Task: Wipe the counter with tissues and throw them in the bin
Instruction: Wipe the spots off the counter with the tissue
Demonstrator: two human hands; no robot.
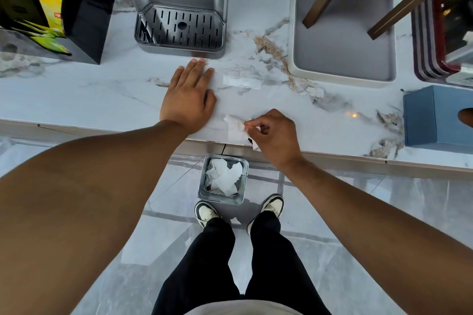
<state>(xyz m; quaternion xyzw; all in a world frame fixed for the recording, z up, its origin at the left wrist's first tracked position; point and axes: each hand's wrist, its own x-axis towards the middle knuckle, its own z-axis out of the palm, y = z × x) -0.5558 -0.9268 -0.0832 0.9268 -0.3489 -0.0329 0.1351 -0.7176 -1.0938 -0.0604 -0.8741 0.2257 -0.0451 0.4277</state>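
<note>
Head view: right hand [275, 135] fingers pinch crumpled white tissue [235, 130] at white marble desk [102, 94] edge (frame centre); left hand [188, 98] flat, fingers pressed together.

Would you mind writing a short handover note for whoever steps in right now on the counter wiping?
Left hand: open, flat on the counter, holding nothing.
Right hand: pinching a crumpled tissue at the counter's front edge.
Bin: on the floor just below that edge, between counter and feet, with used tissues already inside.
Blue tissue box: on the counter to the right.
Left to do: brownish marks beside the grey tray may be veining or dirt; check them, then drop the held tissue in the bin.
</note>
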